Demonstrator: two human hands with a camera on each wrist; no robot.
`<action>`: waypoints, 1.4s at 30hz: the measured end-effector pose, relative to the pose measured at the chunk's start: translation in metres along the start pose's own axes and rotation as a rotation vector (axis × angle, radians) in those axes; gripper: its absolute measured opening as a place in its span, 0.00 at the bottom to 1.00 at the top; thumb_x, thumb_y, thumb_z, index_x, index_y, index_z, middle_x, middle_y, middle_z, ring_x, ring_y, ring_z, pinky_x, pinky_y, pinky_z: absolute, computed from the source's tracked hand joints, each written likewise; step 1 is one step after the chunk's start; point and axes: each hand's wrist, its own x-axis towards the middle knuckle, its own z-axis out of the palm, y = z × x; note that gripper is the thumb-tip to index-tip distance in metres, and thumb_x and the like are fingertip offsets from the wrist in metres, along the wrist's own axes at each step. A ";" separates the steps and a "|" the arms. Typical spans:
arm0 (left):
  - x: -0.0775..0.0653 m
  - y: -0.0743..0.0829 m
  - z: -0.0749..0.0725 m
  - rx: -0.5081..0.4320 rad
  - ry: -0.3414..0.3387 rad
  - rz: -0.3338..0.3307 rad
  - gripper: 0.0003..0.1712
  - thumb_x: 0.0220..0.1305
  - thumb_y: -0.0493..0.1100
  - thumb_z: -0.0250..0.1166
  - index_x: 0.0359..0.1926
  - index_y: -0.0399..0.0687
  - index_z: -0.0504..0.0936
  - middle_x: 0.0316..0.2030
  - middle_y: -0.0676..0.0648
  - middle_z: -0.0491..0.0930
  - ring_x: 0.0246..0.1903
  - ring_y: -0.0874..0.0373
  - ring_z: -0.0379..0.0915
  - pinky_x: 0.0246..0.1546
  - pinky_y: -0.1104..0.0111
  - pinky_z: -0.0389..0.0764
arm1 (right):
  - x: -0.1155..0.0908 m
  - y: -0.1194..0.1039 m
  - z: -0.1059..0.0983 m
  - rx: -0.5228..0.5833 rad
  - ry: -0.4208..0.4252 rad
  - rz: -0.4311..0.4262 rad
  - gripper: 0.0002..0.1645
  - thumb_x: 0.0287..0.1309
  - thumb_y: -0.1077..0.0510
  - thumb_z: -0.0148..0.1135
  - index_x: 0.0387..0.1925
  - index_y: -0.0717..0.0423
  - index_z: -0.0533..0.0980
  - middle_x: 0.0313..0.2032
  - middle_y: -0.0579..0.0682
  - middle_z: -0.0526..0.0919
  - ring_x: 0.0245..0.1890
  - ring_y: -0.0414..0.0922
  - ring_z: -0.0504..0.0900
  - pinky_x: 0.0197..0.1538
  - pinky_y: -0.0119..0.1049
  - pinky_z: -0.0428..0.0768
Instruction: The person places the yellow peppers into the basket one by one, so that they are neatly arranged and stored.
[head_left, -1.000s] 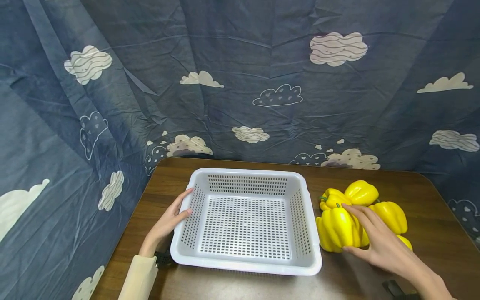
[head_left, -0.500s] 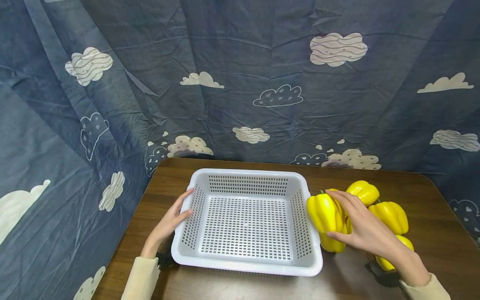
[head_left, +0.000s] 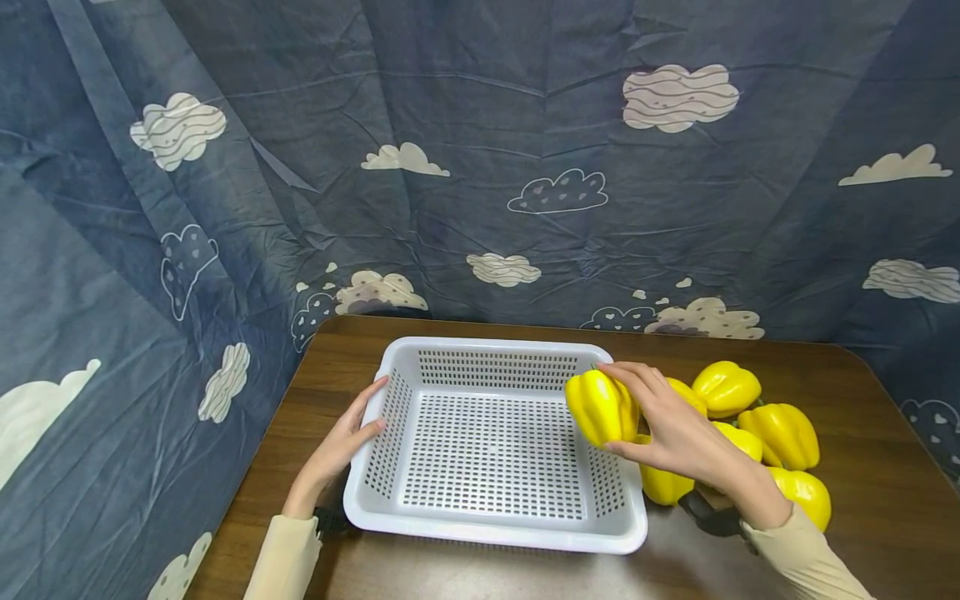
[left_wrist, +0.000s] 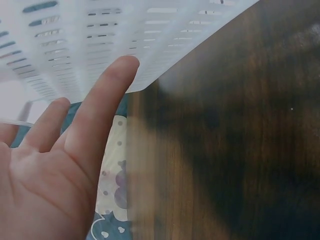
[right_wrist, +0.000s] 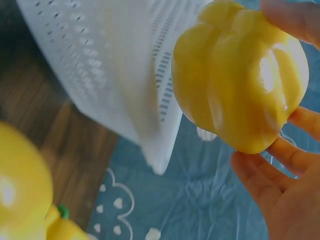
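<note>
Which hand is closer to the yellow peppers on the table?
The right hand. It is close to those peppers, holding another pepper by the basket's right rim. The left hand is farther, touching the basket's left rim, across from them.

A brown, wood-grained table with rounded far corners stands before a creased, dark blue fabric backdrop, which also flanks the table's left side. A cream, spotted printed cloud shows just above the table's far edge; a white-outlined cloud, higher.
</note>
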 end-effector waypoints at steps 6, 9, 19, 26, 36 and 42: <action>0.001 0.000 0.000 0.013 0.012 0.006 0.37 0.71 0.37 0.51 0.75 0.54 0.47 0.73 0.38 0.41 0.62 0.33 0.55 0.43 0.53 0.78 | 0.019 -0.008 0.008 0.054 -0.041 -0.010 0.57 0.40 0.48 0.78 0.69 0.56 0.57 0.63 0.56 0.63 0.57 0.52 0.65 0.51 0.54 0.75; 0.001 -0.001 0.000 0.017 0.011 0.019 0.36 0.71 0.37 0.51 0.75 0.52 0.47 0.73 0.37 0.40 0.62 0.33 0.54 0.43 0.53 0.78 | 0.028 -0.014 0.011 0.084 -0.061 -0.011 0.58 0.40 0.48 0.78 0.69 0.55 0.57 0.63 0.55 0.62 0.57 0.51 0.64 0.52 0.52 0.75; -0.001 -0.001 0.000 0.009 0.004 0.027 0.37 0.71 0.35 0.49 0.75 0.52 0.46 0.73 0.36 0.37 0.62 0.27 0.53 0.43 0.49 0.79 | 0.055 -0.030 0.026 0.117 -0.076 -0.066 0.55 0.43 0.44 0.75 0.68 0.54 0.58 0.62 0.53 0.63 0.54 0.47 0.68 0.51 0.45 0.76; -0.001 -0.001 -0.001 0.013 -0.004 0.028 0.37 0.71 0.34 0.49 0.75 0.51 0.45 0.73 0.36 0.36 0.62 0.28 0.53 0.43 0.50 0.79 | 0.074 -0.040 0.036 0.158 -0.079 -0.103 0.54 0.42 0.44 0.75 0.67 0.55 0.60 0.60 0.51 0.65 0.52 0.45 0.69 0.50 0.43 0.76; 0.000 0.000 -0.002 0.011 -0.018 0.006 0.38 0.71 0.36 0.50 0.76 0.53 0.44 0.73 0.37 0.36 0.61 0.28 0.54 0.41 0.51 0.79 | 0.094 -0.052 0.055 0.196 -0.120 -0.106 0.54 0.44 0.43 0.74 0.68 0.55 0.59 0.59 0.51 0.65 0.52 0.45 0.67 0.47 0.41 0.75; 0.000 -0.002 -0.001 -0.005 -0.018 0.015 0.38 0.71 0.35 0.50 0.76 0.54 0.44 0.73 0.37 0.35 0.62 0.29 0.52 0.44 0.50 0.78 | 0.104 -0.057 0.067 0.200 -0.130 -0.110 0.53 0.43 0.43 0.74 0.68 0.53 0.59 0.58 0.50 0.66 0.51 0.45 0.67 0.49 0.40 0.74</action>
